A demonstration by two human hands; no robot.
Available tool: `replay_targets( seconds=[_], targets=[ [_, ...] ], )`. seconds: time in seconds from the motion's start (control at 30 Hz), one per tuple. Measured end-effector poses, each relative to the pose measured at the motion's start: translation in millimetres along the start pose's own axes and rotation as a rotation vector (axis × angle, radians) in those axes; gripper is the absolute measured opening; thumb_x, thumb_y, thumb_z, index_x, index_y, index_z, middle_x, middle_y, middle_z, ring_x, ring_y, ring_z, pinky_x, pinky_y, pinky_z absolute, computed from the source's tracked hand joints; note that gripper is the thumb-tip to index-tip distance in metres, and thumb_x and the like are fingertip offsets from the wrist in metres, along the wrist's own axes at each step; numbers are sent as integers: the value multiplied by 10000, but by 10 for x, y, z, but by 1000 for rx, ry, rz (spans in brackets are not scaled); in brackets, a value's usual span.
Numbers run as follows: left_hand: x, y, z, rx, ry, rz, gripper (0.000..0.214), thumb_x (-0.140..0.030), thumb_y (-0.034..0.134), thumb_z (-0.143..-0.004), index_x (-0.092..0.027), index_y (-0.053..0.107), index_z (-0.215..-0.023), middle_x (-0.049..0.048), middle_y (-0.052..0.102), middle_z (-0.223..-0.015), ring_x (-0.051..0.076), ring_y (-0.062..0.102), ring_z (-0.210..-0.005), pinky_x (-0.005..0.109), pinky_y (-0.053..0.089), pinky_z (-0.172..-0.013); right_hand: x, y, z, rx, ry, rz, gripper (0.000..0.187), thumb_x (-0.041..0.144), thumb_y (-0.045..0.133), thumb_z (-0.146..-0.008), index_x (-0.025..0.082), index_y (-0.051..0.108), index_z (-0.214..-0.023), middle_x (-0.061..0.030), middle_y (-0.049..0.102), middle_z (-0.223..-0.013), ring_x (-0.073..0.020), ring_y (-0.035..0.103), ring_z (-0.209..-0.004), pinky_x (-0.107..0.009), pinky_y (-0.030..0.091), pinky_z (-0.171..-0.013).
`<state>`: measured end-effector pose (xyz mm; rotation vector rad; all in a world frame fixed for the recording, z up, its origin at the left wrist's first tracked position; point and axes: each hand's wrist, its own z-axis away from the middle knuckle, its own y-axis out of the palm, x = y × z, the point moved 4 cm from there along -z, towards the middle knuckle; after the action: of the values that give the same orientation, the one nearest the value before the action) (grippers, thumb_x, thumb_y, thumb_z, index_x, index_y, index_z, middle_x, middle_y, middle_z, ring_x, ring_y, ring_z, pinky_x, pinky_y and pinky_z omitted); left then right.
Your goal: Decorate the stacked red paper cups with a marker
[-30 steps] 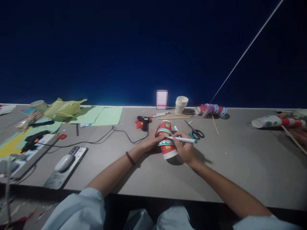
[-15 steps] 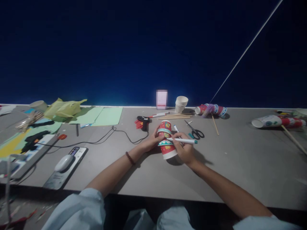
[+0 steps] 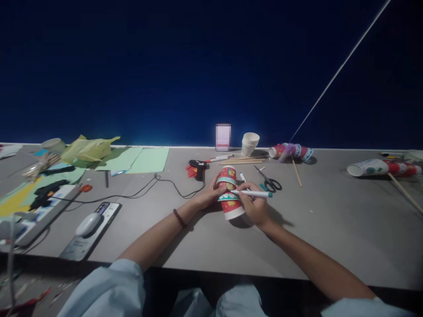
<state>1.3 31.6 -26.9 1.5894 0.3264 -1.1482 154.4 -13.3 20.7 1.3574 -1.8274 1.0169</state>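
Joined red paper cups [image 3: 232, 209], with teal-and-white patterned bands and yellow figures, are held tilted just above the grey table. My left hand [image 3: 210, 196] wraps round their left side, thumb across the front. In my right hand [image 3: 256, 206] is a white marker [image 3: 254, 193] with a green end, pinched like a pen; its tip meets the middle of the cups. The fingers of that hand partly cover the cups' right side. Close beyond the right hand lie dark-handled scissors [image 3: 272, 184] and another marker [image 3: 242, 177], partly hidden.
A hot glue gun [image 3: 197, 169] with its cord lies beyond my left hand. Stacked white paper cups [image 3: 250, 143] and wooden sticks [image 3: 243, 161] are at the back. Decorated cups on sticks [image 3: 302, 152] lie right. A phone [image 3: 74, 248] and power strip [image 3: 49, 211] are left.
Both hands keep nearly the same pose around the cups. The marker shifts very slightly, its tip still at the middle of the cups.
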Motion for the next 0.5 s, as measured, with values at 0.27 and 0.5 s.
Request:
replay_targets(
  seconds=[0.27, 0.5],
  targets=[
    [-34, 61, 25, 31, -10, 19, 1061, -298, 832, -703, -296, 183, -1542, 134, 692, -1160, 279, 674, -1044, 505, 420, -1025, -11, 6, 15, 21, 48, -34, 50, 224, 550, -803, 218, 587, -770, -1, 646, -750, -178, 615, -726, -294, 489, -697],
    [-18, 9, 7, -3, -10, -4, 1011, -307, 842, -690, -296, 264, -1518, 136, 678, -1190, 278, 670, -1053, 491, 434, -1020, 27, -7, 1, -13, 7, -10, 67, 239, 550, -826, 218, 591, -778, -6, 642, -760, -180, 606, -729, -300, 494, -703]
  ],
)
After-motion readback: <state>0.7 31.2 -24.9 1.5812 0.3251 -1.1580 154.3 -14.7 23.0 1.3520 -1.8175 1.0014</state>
